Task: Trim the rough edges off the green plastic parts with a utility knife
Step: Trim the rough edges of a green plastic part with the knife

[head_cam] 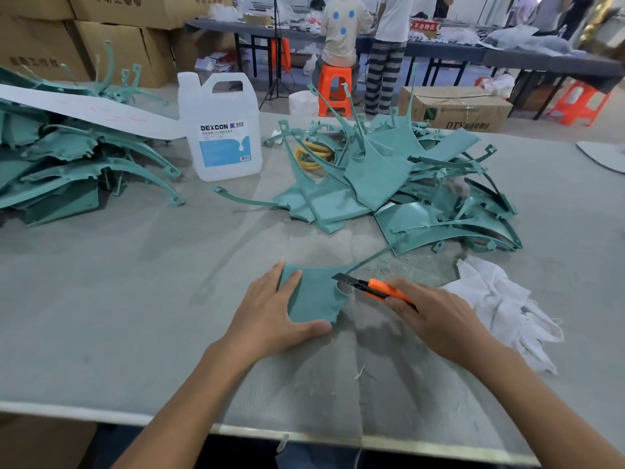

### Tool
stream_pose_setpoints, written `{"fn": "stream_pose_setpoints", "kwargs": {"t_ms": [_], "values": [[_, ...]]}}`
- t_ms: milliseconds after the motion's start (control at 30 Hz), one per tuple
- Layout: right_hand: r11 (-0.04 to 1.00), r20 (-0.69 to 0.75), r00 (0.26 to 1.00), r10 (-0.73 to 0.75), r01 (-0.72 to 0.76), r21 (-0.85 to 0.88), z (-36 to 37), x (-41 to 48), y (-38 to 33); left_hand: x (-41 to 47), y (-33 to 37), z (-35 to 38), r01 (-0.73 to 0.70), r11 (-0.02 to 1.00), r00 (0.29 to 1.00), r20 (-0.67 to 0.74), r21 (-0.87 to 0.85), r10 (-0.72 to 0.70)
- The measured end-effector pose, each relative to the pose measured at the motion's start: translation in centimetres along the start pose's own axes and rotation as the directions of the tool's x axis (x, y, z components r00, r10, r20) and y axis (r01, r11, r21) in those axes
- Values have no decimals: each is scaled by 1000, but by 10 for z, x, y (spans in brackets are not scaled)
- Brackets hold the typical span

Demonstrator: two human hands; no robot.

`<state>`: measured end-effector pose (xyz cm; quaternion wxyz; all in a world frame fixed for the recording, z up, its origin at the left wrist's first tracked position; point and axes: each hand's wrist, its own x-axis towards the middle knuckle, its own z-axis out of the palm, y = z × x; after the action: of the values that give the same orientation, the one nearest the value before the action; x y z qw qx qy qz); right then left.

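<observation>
The left hand presses the green part flat on the tabletop, fingers straight; the right hand grips the knife, its blade seemingly at the part's right edge. Shallow strokes, away from the left hand, suit best.

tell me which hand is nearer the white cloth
Right. The right hand, holding the utility knife, lies just left of the white cloth; the left hand rests on the green part, farther left.
</observation>
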<state>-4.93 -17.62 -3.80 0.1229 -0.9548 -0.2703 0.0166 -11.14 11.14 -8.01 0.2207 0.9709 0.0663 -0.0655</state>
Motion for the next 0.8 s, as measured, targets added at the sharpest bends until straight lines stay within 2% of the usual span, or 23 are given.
{"fn": "stream_pose_setpoints", "kwargs": {"t_ms": [100,233,333,433,600,800], "values": [[999,-32,999,10,-9,44,5,-20,-1,-8,12,11,29,993,993,-117,113,-16],[995,-1,1000,6,-6,103,11,-38,0,-15,14,16,15,989,981,-192,146,13],[996,38,999,5,-8,89,12,-45,2,-13,12,19,-17,992,986,-164,125,38],[999,20,999,29,-30,37,11,-43,4,-10,10,22,-34,994,990,-132,103,47],[997,27,1000,14,-16,81,6,-42,3,-10,8,21,-37,995,990,-133,87,49],[997,-5,998,67,-66,35,1,-32,11,-11,8,18,-43,995,992,-117,91,54]]}}
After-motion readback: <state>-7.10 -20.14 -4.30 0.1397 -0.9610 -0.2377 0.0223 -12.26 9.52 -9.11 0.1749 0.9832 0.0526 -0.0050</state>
